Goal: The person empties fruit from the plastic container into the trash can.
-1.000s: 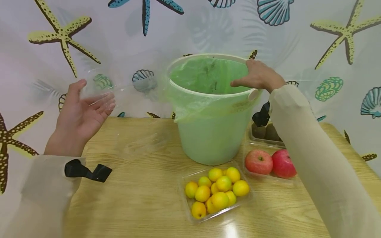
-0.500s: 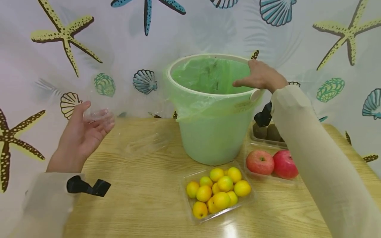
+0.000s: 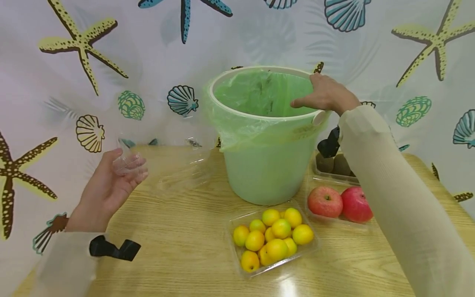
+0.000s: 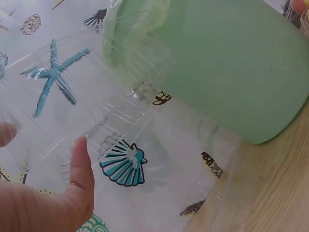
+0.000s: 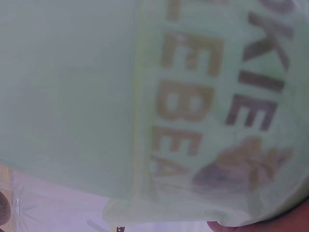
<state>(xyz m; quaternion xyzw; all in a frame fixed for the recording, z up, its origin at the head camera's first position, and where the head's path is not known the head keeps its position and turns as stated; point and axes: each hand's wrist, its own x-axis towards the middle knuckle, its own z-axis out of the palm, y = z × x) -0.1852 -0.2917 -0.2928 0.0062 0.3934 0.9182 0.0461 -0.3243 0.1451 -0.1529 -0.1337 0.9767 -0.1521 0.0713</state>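
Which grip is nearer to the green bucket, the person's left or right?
Right. The right grip rests at the top of the green bucket, on its right side. The left grip is off to its left, apart from it, holding a clear plastic tray.

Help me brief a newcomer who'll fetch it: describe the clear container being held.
Find the large green bucket on the wooden table. To its left in the head view, the left hand holds a ridged, clear plastic container. Unlike the tray of yellow fruit on the table, it is held up and shows no fruit.

A wood-grain table bears a bucket and three fruit trays.
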